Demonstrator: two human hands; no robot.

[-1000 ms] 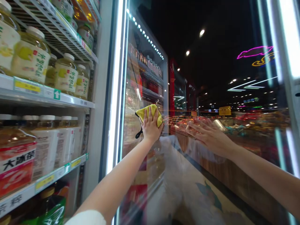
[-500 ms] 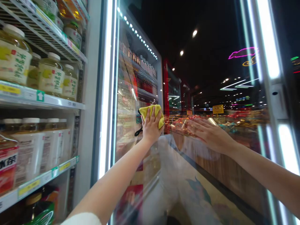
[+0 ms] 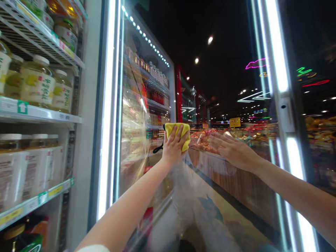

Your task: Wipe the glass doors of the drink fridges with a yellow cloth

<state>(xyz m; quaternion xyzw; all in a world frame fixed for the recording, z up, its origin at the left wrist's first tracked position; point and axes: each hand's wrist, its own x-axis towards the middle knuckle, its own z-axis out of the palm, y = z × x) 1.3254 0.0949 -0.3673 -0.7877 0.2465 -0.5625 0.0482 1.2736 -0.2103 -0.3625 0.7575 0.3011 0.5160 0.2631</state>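
Note:
My left hand [image 3: 172, 148] presses a folded yellow cloth [image 3: 185, 140] to the glass door [image 3: 236, 210], fingers over its front. A dark loop [image 3: 158, 148] hangs from the cloth's left side. To the right, my right hand [image 3: 233, 150] is stretched out over the same pane, its fingers extended and a little blurred, with nothing seen in it. Whether the whole palm touches the glass I cannot tell.
At left, open cooler shelves [image 3: 52, 114] carry several bottles [image 3: 38, 82] with pale labels. Bright light strips [image 3: 106, 105] run up both sides of the pane. A door lock block [image 3: 287, 113] sits on the right frame. Shop displays show through or reflect in the glass.
My left hand and the cloth have moved to the right across the glass. My right hand stays about where it was in the picture, while shelves and door frame have shifted left.

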